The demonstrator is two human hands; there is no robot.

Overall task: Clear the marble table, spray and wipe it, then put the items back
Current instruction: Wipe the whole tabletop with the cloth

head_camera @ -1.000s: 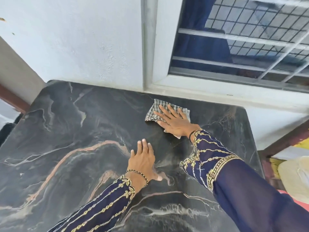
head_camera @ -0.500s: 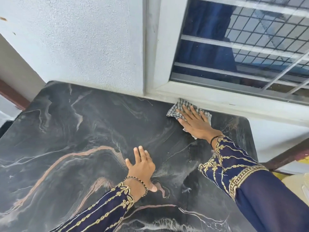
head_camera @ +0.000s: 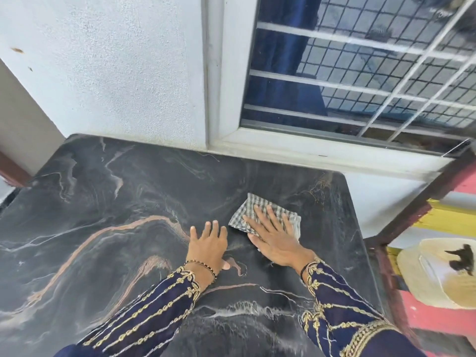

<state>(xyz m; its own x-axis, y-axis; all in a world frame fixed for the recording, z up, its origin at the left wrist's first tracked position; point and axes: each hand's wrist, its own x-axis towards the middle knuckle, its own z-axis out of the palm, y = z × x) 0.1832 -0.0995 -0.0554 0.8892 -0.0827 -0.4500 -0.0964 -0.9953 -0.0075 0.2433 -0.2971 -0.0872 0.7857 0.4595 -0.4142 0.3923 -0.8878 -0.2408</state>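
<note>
The black marble table [head_camera: 108, 202] with pink and white veins fills the lower view, with nothing standing on it. A folded grey-and-white checked cloth [head_camera: 243, 212] lies on its right half. My right hand [head_camera: 273, 238] presses flat on the cloth, fingers spread, covering most of it. My left hand [head_camera: 207, 244] rests flat on the bare marble just left of the cloth, fingers apart, holding nothing. Both arms wear dark blue sleeves with gold embroidery.
A white wall [head_camera: 116, 73] and a window with a white metal grille [head_camera: 373, 73] border the table's far edge. To the right stands a dark wooden frame [head_camera: 401, 220] with red and yellow parts, and a pale plastic container [head_camera: 438, 274] beside it.
My right hand pushed the cloth out to the window edge, then drew it back toward me, close to my left hand. My left hand stayed planted on the marble.
</note>
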